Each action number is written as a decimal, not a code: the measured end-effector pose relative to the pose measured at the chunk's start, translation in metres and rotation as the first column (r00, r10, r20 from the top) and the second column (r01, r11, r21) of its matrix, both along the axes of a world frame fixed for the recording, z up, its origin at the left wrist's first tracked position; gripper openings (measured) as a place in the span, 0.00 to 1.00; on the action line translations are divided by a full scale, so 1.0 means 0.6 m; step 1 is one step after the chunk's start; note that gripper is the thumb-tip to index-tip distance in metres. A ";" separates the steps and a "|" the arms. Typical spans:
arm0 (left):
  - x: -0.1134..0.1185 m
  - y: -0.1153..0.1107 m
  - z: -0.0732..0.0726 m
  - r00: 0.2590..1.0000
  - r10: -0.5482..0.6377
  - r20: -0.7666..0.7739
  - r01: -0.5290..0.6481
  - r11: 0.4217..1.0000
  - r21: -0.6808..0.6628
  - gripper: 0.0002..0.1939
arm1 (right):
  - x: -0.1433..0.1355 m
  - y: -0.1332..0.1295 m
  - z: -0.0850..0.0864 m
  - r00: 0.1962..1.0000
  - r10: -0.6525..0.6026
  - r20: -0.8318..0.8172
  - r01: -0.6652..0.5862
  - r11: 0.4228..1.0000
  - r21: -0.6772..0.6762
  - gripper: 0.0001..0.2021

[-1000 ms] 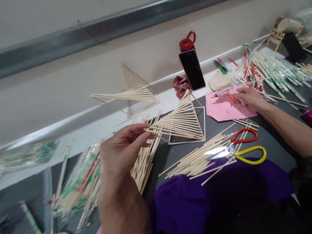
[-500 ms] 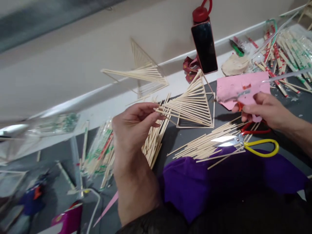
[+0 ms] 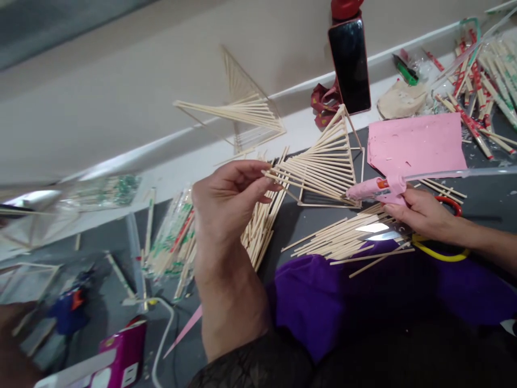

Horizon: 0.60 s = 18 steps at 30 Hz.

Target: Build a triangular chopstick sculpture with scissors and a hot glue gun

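Pink glue gun [image 3: 367, 189], gripped in the right hand [image 3: 424, 210], targets the four-o'clock corner of the stick frame [image 3: 323, 170] between the hands; the left hand [image 3: 238, 196] pinches its nine-o'clock tip (presumably for steadiness).

Scissors [image 3: 386, 236], one — pink glue gun [image 3: 365, 189], one

Black sleeve [image 3: 250, 360] on the left arm, faintly patterned like lace, stopped well short of the wrist. Left hand [image 3: 232, 196] and right hand [image 3: 426, 210] were bare. Deep purple cloth [image 3: 309, 304] showed over the lap; whether worn, I couldn't tell.
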<state>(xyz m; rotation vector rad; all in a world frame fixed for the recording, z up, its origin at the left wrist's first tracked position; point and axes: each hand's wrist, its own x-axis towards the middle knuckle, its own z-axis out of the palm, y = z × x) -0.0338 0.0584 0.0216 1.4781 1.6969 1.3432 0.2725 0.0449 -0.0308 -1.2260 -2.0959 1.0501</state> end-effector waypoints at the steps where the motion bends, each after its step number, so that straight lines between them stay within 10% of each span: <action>1: 0.000 0.000 0.000 1.000 -0.006 -0.002 0.006 1.000 -0.003 0.07 | -0.002 -0.001 -0.001 1.000 0.008 0.005 -0.008 1.000 0.014 0.14; 18: -0.017 -0.005 -0.002 0.998 -0.056 -0.013 0.054 0.994 -0.096 0.09 | -0.086 0.048 0.067 0.982 0.020 -0.186 -0.011 0.999 0.048 0.12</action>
